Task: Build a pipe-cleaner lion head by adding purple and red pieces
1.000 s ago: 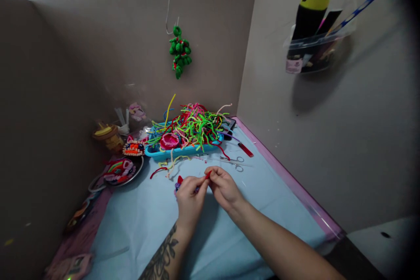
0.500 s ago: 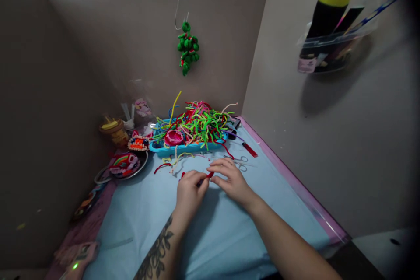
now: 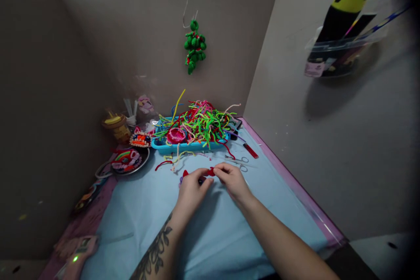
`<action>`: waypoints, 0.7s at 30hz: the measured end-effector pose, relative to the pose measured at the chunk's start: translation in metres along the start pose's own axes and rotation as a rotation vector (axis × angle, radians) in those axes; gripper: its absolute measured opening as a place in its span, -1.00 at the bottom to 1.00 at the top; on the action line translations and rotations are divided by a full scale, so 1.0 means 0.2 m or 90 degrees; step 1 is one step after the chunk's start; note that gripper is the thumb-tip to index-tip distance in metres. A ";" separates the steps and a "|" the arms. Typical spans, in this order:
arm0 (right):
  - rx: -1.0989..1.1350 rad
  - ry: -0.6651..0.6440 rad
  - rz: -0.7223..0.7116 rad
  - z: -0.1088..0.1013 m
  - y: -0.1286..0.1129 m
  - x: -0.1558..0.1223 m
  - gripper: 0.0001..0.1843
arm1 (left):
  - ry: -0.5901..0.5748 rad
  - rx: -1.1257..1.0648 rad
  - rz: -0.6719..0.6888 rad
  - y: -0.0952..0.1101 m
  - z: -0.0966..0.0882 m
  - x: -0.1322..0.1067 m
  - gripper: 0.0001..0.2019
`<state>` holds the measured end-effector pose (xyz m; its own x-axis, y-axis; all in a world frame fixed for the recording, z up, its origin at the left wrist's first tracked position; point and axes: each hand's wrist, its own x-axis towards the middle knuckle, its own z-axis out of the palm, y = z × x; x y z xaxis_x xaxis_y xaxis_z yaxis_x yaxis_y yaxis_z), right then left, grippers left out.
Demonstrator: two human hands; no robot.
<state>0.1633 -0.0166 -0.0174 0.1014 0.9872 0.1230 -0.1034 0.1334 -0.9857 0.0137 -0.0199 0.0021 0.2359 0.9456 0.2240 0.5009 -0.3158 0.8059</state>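
My left hand (image 3: 193, 187) is closed around a small pipe-cleaner figure (image 3: 185, 173), with red and purple bits showing past the fingers and a dark part inside the grip. Most of its shape is hidden. Thumb and fingertips of my right hand (image 3: 232, 180) pinch the red fuzzy end (image 3: 210, 171) that sticks out between the two hands. Just beyond my right hand lie metal scissors (image 3: 242, 164). Loose red and pale pipe-cleaner pieces (image 3: 173, 162) rest on the light blue cloth (image 3: 147, 210) ahead of my left hand.
Behind my hands stands a blue tray (image 3: 164, 148) heaped with colourful pipe cleaners (image 3: 206, 122). A red lighter-like item (image 3: 251, 150) lies right. At left are a metal dish (image 3: 144, 162) with a rainbow craft and a pink glue gun (image 3: 78, 249). Grey panels (image 3: 131, 30) enclose the table.
My right fingers, spread slightly apart before, have closed into a pinch on the red end. More red shows between the hands. The whole view has shifted a little.
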 end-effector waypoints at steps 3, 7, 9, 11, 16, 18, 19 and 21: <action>0.103 0.000 0.072 0.03 0.02 -0.01 -0.81 | 0.034 -0.093 -0.027 0.01 0.03 0.00 -0.81; 0.106 -0.003 0.062 0.04 0.01 -0.02 -0.83 | 0.087 -0.128 -0.034 0.02 0.03 -0.01 -0.73; 0.086 -0.017 0.044 0.04 0.00 -0.02 -0.84 | 0.091 -0.108 0.013 0.01 0.02 -0.02 -0.73; 0.071 -0.031 0.032 0.03 -0.01 -0.02 -0.85 | 0.087 -0.074 0.081 0.01 0.01 -0.02 -0.76; 0.039 -0.049 0.010 0.01 -0.02 -0.02 -0.88 | 0.082 -0.044 0.153 0.03 -0.01 -0.01 -0.83; 0.026 -0.054 -0.011 0.01 -0.03 -0.02 -0.89 | 0.086 -0.046 0.143 0.04 -0.01 -0.01 -0.83; 0.017 -0.054 -0.027 0.01 -0.03 -0.02 -0.90 | 0.088 -0.049 0.134 0.04 -0.01 -0.01 -0.84; -0.009 -0.049 -0.067 0.01 -0.04 -0.02 -0.92 | 0.083 -0.066 0.103 0.04 -0.01 -0.01 -0.84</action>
<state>0.1610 -0.0222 -0.0089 0.0352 0.9718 0.2331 -0.0815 0.2353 -0.9685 0.0158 -0.0238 0.0101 0.1937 0.8873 0.4185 0.3755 -0.4611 0.8040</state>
